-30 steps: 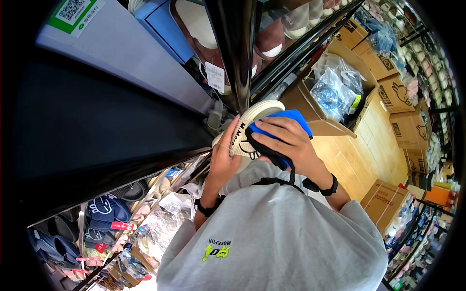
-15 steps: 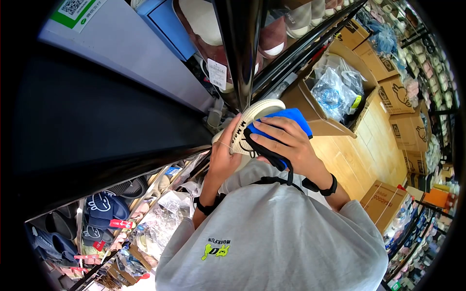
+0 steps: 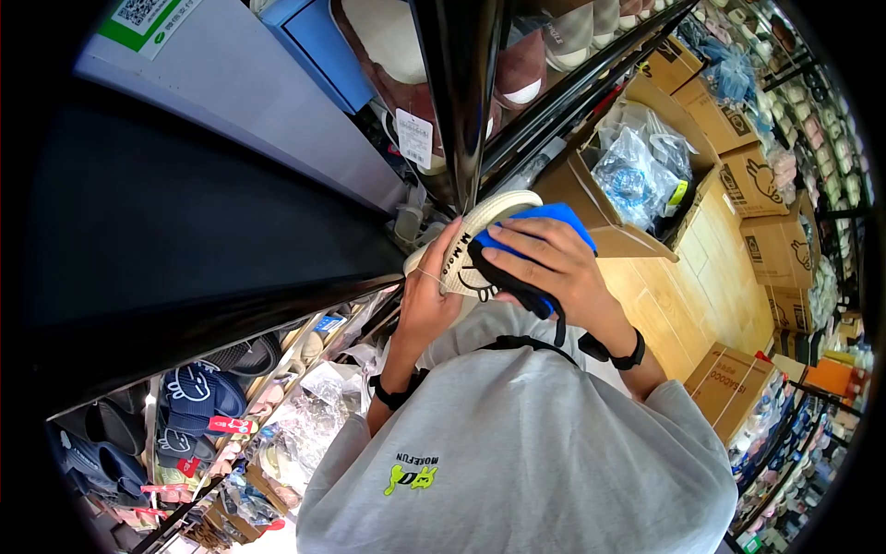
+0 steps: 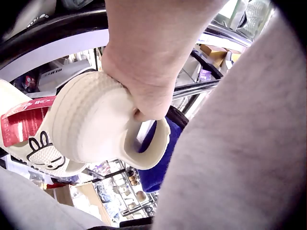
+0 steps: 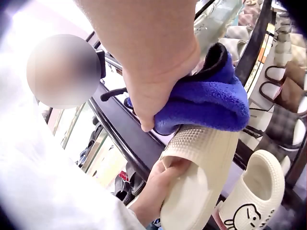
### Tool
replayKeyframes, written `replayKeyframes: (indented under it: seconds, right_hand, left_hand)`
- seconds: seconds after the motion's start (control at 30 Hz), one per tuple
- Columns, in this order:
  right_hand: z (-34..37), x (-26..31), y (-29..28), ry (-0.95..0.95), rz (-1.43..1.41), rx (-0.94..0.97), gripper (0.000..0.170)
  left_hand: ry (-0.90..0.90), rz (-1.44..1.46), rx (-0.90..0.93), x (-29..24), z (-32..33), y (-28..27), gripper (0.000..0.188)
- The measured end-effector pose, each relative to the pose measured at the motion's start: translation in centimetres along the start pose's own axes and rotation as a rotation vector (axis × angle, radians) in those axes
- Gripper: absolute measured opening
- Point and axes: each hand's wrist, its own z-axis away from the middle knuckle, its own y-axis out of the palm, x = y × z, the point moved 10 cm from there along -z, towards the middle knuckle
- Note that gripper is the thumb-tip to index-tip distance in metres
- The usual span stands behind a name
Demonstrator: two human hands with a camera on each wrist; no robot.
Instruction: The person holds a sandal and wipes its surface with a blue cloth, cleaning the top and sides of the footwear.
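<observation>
My left hand (image 3: 426, 297) grips a cream slipper (image 3: 506, 207) with black lettering on its side. Its thumb reaches into the foot opening in the right wrist view, where the strap (image 5: 213, 146) shows a bumpy texture. My right hand (image 3: 558, 277) holds a blue plush cloth (image 3: 574, 224) with black edging against the slipper's upper, fingers bent over it. Beside the held slipper hangs a matching cream slipper (image 5: 254, 184) with a printed rabbit face. A red tag (image 4: 24, 125) is on that second slipper in the left wrist view.
A black post (image 3: 461, 102) and a dark panel (image 3: 212, 240) stand close ahead and to the left. Slippers (image 3: 198, 392) fill a rack at lower left. An open carton (image 3: 600, 217) with plastic bags sits at right, beside stacked boxes (image 3: 755, 175) on a wooden floor.
My right hand has shifted slightly to the right with the blue cloth, and more of the slipper's rabbit drawing shows. My left hand stays on the slipper, almost unmoved.
</observation>
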Motion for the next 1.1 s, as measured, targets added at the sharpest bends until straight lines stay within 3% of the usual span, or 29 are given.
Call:
replayKeyframes:
  seconds: [0.9, 1.1]
  right_hand:
    - [1.0, -1.4, -1.5, 0.034, 0.068, -0.021, 0.056]
    - [2.1, 1.8, 1.4, -0.126, 0.019, 0.075, 0.053]
  left_hand:
    - [-0.033, 0.091, 0.009, 1.6, 1.0, 1.5, 0.08]
    - [-0.028, 0.127, 0.039, 1.5, 0.8, 1.9, 0.08]
